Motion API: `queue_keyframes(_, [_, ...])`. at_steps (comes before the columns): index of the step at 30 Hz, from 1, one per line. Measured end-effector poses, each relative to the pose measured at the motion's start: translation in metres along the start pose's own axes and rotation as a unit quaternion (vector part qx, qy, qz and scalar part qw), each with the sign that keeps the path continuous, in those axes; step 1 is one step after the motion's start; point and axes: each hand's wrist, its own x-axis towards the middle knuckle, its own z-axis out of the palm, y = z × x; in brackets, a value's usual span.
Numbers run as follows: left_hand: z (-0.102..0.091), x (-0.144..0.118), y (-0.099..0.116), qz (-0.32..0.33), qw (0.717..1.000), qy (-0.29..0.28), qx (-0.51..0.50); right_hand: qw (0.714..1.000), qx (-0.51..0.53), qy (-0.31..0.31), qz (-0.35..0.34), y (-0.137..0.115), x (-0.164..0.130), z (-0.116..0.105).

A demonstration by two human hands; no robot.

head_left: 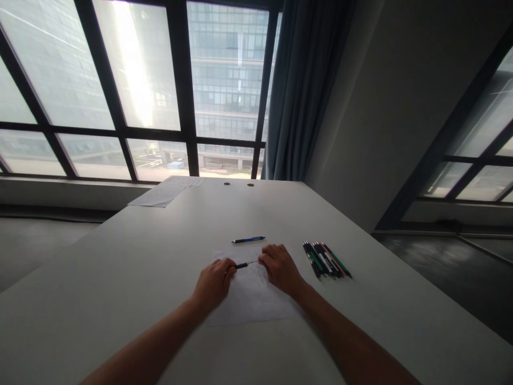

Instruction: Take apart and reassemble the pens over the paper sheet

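My left hand (pixel 214 279) is closed round a black pen barrel (pixel 242 266) with yellow on it, pointing right. From the barrel's right end a thin, spring-like piece (pixel 253 262) reaches toward my right hand (pixel 280 268). That hand's fingers are pinched at the far end of the thin piece; what lies inside them is hidden. Both hands are over a white sheet of paper (pixel 250 305) with faint marks on it. Just beyond the sheet lies a blue and black pen (pixel 248 239).
Right of the paper, several pens and pencils (pixel 326 260) lie side by side on the white table (pixel 160 267). More papers (pixel 160 193) rest at the far left edge. Two round inserts are set in the far tabletop. A blue curtain (pixel 304 96) hangs beside large windows.
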Motion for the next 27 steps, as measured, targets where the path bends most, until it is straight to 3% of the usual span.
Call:
queue_keyframes(5, [0.004, 0.000, -0.002, 0.023, 0.999, -0.006, -0.042, 1.000, 0.001, -0.002, -0.020, -0.010, 0.005, 0.002])
queue_keyframes(9, [0.005, 0.000, -0.004, 0.042, 0.996, -0.005, -0.078, 0.997, 0.075, -0.004, -0.003, -0.011, 0.005, 0.005])
queue_keyframes(12, [0.005, 0.000, -0.004, 0.037, 0.996, 0.002, -0.079, 0.991, 0.114, 0.012, 0.062, 0.008, -0.001, 0.005])
queue_keyframes(15, [0.006, 0.000, -0.005, 0.035, 0.997, 0.000, -0.069, 0.985, 0.034, 0.013, 0.171, 0.036, -0.009, 0.005])
queue_keyframes(20, [0.007, 0.001, -0.006, 0.031, 0.998, -0.005, -0.059, 0.962, -0.050, -0.113, 0.245, 0.061, -0.019, 0.011])
queue_keyframes(22, [0.006, 0.001, -0.006, 0.028, 0.998, -0.004, -0.063, 0.960, 0.001, -0.113, 0.256, 0.057, -0.018, 0.014])
queue_keyframes(24, [0.005, 0.001, -0.005, 0.028, 0.997, -0.001, -0.071, 0.957, 0.108, -0.072, 0.259, 0.045, -0.014, 0.014])
queue_keyframes(27, [0.004, 0.000, -0.004, 0.027, 0.997, -0.003, -0.076, 0.930, 0.277, -0.016, 0.242, 0.022, -0.006, 0.012])
